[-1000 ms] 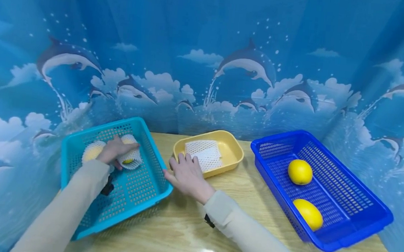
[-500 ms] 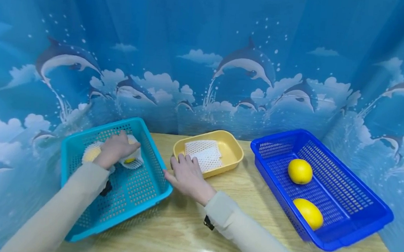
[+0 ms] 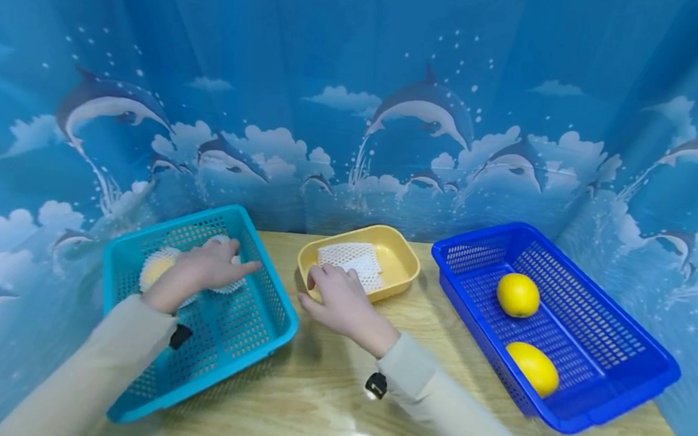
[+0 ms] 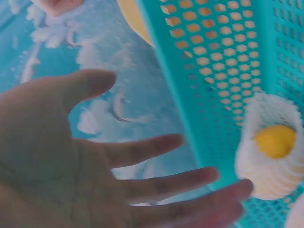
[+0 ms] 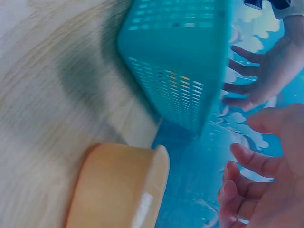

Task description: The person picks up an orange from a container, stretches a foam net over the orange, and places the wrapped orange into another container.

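My left hand (image 3: pixel 207 268) hovers over the teal basket (image 3: pixel 230 363), fingers spread and holding nothing. Below it, partly hidden, is a fruit in a white foam net (image 3: pixel 227 287). In the left wrist view a yellow fruit (image 4: pixel 275 141) shows through the opening of its foam net (image 4: pixel 268 183). Another netted fruit (image 3: pixel 157 269) lies at the basket's left side. My right hand (image 3: pixel 344 304) hangs over the near edge of the yellow tray (image 3: pixel 400 257). Its fingers are loosely bent around nothing. White foam nets (image 3: pixel 357 264) lie flat in that tray.
To the right stands a dark blue basket (image 3: pixel 612 307) with two bare yellow fruits, one farther back (image 3: pixel 518 295) and one nearer (image 3: pixel 534 369). Everything rests on a wooden table (image 3: pixel 320 409). A dolphin-print curtain (image 3: pixel 337 71) closes off the back and sides.
My left hand has lifted off the netted fruit and its fingers have spread. My right hand has left the teal basket's rim and shifted slightly right. The baskets stay almost in place.
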{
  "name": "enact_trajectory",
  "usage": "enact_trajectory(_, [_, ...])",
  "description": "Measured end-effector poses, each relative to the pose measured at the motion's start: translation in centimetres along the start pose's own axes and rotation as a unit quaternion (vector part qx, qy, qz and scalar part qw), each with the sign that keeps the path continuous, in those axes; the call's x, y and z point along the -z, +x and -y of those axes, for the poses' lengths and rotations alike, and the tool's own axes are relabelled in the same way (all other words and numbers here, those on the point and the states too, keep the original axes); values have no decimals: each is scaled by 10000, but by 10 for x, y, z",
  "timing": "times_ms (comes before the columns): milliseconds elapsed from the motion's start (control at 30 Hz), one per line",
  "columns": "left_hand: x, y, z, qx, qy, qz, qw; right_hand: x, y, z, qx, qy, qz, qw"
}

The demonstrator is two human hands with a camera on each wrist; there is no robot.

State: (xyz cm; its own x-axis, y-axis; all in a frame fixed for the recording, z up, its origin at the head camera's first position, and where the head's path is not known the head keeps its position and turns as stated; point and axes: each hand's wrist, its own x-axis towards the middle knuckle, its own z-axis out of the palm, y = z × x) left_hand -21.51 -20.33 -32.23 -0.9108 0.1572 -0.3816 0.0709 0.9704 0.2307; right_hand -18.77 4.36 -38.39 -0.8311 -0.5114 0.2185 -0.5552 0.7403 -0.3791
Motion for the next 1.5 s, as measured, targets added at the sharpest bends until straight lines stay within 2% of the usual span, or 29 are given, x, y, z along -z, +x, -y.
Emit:
enact_trajectory(167, [2,-23,-23,-143,237,102,9996,22,-13,-2,19,122,61,9999])
enact_trajectory(400, [-3,-47,-62,-258,913,-371,9948,51,-35,-14,3,-42,-58,10000])
enact_trajectory(567, [-12,-54,-95,-275,1179,-1081,9867,72,-52,-27,86,18,-144,9999])
enact_trajectory(733, [-20,-57,-130,-441,1321,-1817,9734,94,-67,-41,-95,23,-4,10000])
enact_trajectory(833, [-26,-55,-151,-565,1369,-2248,9631,106,-74,-52,-234,-51,-29,9997])
enact_trajectory(1000, [-35,-43,-182,-715,1355,-2897,9448,124,-83,-80,-484,-282,-185,9983])
enact_trajectory(1067, [-40,-36,-193,-837,1351,-3282,9311,131,-85,-93,-595,-376,-229,9973])
enact_trajectory(1100, [-43,-32,-198,-951,1322,-3538,9210,134,-86,-100,-652,-413,-241,9967])
enact_trajectory(1133, [-46,-27,-203,-1092,1273,-3850,9076,138,-86,-107,-730,-455,-251,9960])
enact_trajectory(1167, [-50,-22,-207,-1254,1225,-4179,8914,141,-87,-113,-825,-476,-272,9951])
enact_trajectory(1233, [-57,-13,-216,-1621,1067,-4866,8518,148,-88,-127,-1026,-528,-302,9929])
enact_trajectory(1300, [-64,-4,-226,-1972,886,-5391,8140,155,-90,-141,-1202,-561,-337,9906])
enact_trajectory(1333, [-68,0,-231,-2099,818,-5572,7993,157,-90,-148,-1283,-567,-337,9895])
enact_trajectory(1367, [-71,4,-235,-2194,778,-5697,7882,159,-91,-155,-1344,-561,-345,9887])
enact_trajectory(1400, [-74,7,-240,-2261,738,-5778,7808,161,-92,-163,-1383,-558,-351,9882])
enact_trajectory(1433, [-78,11,-245,-2294,730,-5817,7770,162,-93,-170,-1425,-559,-357,9876])
enact_trajectory(1500, [-85,17,-255,-2276,781,-5769,7806,162,-96,-184,-1562,-517,-321,9859])
